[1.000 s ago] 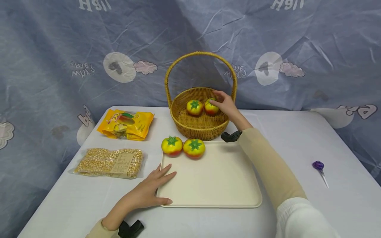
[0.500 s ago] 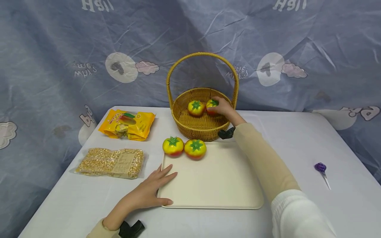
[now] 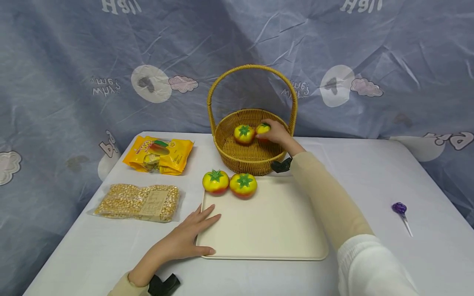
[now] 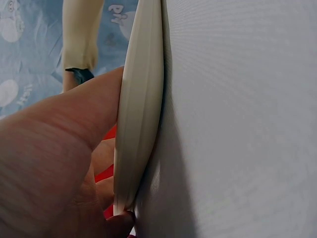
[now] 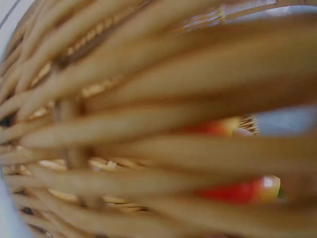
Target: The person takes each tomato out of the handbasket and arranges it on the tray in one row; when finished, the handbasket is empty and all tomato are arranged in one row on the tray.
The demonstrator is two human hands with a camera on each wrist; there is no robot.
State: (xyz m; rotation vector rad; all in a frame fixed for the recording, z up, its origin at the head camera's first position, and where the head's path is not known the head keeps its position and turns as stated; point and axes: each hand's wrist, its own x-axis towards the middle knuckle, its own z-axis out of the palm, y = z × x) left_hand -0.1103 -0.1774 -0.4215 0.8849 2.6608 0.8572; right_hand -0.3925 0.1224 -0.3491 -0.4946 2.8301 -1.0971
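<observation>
Inside the wicker basket (image 3: pixel 249 164) sit two yellow-red toy tomatoes with green leafy tops. My right hand (image 3: pixel 277 133) reaches over the basket's right side and grips the right toy tomato (image 3: pixel 262 129), partly covering it. Beside that one lies the other basket tomato (image 3: pixel 244 135). In the right wrist view the basket weave (image 5: pixel 124 129) fills most of the picture, with red showing through gaps. My left hand (image 3: pixel 184 236) rests with spread fingers on the left edge of a cream tray (image 3: pixel 266 230); its thumb touches the rim (image 4: pixel 141 99) in the left wrist view.
Two more toy tomatoes, a left one (image 3: pixel 215 182) and a right one (image 3: pixel 243 186), sit at the tray's back left. Left of them lie a yellow mango-print bag (image 3: pixel 159 155) and a corn-kernel bag (image 3: pixel 137 202). A purple lollipop (image 3: pixel 399 209) lies far right.
My right hand has come down onto the right basket tomato and its fingers have closed around it. My left hand stays at the tray's edge.
</observation>
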